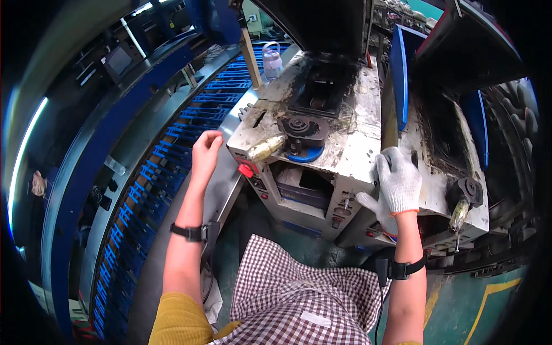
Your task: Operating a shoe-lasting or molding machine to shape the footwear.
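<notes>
Nothing is gripped yet: the bare left hand (pixel 206 150) hovers, fingers loosely curled and empty, left of the grimy machine (pixel 322 121); the gloved right hand (pixel 397 185) rests flat on the machine's front-right edge.

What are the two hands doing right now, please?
Left hand: bare, loosely curled, holding nothing, beside the machine.
Right hand: white glove, open, resting on the machine's edge.

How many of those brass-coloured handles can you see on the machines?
2: one handle on the near machine by the left hand, another handle on the right machine. Others may be hidden.
</notes>
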`<state>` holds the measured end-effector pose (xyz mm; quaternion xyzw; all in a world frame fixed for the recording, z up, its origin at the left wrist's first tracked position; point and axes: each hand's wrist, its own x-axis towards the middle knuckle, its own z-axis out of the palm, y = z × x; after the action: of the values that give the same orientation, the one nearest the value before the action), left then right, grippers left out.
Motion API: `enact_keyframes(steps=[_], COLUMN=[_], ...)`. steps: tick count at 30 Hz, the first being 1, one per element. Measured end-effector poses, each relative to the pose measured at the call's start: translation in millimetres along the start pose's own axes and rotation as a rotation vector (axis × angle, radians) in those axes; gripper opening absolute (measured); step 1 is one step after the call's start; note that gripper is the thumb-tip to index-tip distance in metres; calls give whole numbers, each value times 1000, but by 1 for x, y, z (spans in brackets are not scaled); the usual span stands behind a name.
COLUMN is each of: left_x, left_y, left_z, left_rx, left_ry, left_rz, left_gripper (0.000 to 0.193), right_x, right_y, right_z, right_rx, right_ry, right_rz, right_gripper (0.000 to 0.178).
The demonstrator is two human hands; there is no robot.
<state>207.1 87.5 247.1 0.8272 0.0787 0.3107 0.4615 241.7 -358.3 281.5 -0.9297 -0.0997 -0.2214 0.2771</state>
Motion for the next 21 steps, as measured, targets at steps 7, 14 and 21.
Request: enact_keyframes(steps=[7, 14, 21], left_x=[91, 81, 82], left_y=[-41, -19, -23], left_z=[60, 82, 77], left_rx=[95, 488, 376], left_ry=[105, -130, -85], left_rz=[-72, -351, -348], left_gripper=[31, 53, 48], right_x=[3, 2, 2], right_y=[-7, -2, 1], right_z=[2, 4, 9], right_rx=[32, 107, 262], right_ry=[4, -18, 9], right_rz=[28, 116, 129], right_gripper=[17, 15, 15])
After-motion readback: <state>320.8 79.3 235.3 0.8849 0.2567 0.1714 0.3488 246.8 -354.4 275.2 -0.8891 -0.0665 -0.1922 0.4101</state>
